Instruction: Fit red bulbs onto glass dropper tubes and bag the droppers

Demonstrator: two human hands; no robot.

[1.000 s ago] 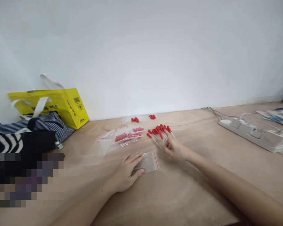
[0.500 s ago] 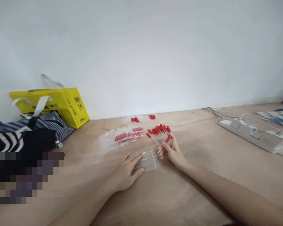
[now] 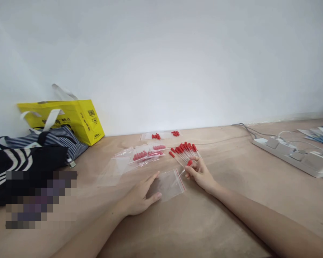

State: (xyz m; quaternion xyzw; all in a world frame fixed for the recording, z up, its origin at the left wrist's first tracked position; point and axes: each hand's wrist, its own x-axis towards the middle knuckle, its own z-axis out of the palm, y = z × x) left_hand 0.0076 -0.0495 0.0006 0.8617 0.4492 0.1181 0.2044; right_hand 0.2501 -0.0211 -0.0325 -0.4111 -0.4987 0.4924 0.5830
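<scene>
A clear zip bag (image 3: 168, 184) with a red line along its right end lies flat on the table. My left hand (image 3: 141, 195) rests on its left part, thumb and fingers apart. My right hand (image 3: 200, 175) pinches a dropper by its red rubber bulb (image 3: 189, 163). That dropper's thin clear tube slants down left to the bag's red-lined end; whether the tip is inside I cannot tell. Just beyond my right hand, several droppers with red bulbs (image 3: 185, 147) lie fanned out. One dropper (image 3: 172, 154) lies slightly apart on their left.
Filled bags of red-bulbed droppers (image 3: 141, 155) lie left of the fan, beside flat clear bags (image 3: 111, 170). More red bulbs (image 3: 156, 136) lie near the wall. A yellow bag (image 3: 82, 122) and a black bag (image 3: 29, 161) stand left; a power strip (image 3: 293, 157) lies right.
My right hand has brought the dropper down and left, its bulb now lower by the bag's end. My left hand's fingers have drawn back slightly left on the bag. The view has shifted slightly.
</scene>
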